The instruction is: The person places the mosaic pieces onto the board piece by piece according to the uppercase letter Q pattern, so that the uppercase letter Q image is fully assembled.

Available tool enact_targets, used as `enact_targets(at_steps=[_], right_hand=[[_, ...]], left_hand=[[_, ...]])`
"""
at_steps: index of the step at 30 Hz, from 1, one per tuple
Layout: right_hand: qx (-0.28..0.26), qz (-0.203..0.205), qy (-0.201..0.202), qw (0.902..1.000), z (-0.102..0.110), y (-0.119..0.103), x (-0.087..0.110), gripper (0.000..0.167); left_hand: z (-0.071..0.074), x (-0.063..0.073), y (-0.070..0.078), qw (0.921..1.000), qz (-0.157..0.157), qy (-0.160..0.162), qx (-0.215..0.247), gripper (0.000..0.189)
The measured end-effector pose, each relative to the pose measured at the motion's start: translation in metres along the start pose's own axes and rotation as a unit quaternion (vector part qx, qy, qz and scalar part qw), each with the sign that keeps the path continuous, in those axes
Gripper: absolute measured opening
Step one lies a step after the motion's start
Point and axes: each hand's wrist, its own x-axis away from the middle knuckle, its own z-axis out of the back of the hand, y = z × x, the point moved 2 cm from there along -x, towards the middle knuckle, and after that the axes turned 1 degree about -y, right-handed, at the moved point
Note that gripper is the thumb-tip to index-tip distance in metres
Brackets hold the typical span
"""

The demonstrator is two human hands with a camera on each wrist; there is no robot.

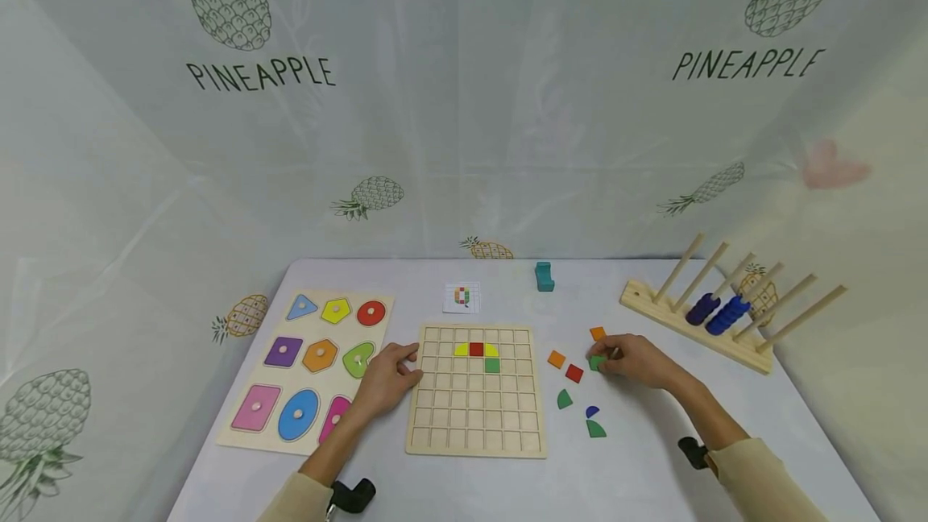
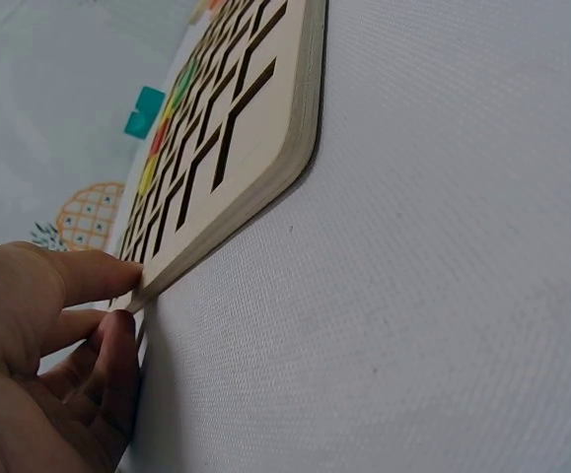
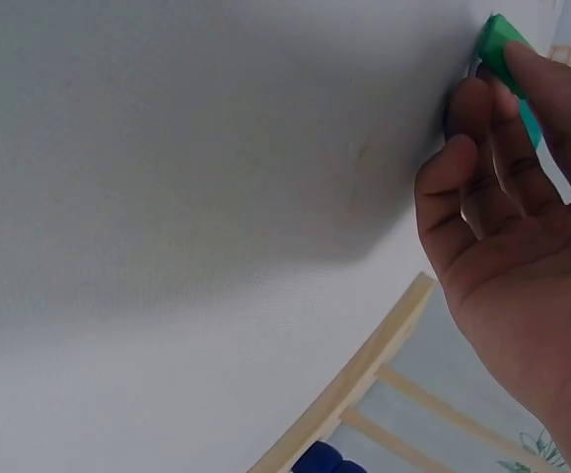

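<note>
Right grip point(image 1: 636, 359) is pinching a green piece point(image 1: 597, 364), left grip point(image 1: 387, 381) is pinching the left edge of the grid board point(image 1: 474, 443), likely steadying it on the bench point(image 1: 478, 494).

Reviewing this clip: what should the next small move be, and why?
Probably carry the green piece over to the grid board. The right hand pinches it off to the board's right, the left hand touches the board's left edge, and many cells stand bare. Which cell suits it I can't say: the pattern card is too small to read cell by cell.
</note>
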Motion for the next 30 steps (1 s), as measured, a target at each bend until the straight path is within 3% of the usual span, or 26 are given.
enact_targets(at_steps=[12, 30], right_hand=[[0.006, 0.011, 0.018, 0.9998, 0.001, 0.001, -0.01, 0.014], [-0.037, 0.035, 0.005, 0.9987, -0.01, -0.022, -0.034, 0.013]], left_hand=[[0.002, -0.001, 0.002, 0.9999, 0.006, -0.002, -0.01, 0.051], [0.001, 0.0, 0.003, 0.9999, 0.005, -0.002, -0.013, 0.05]])
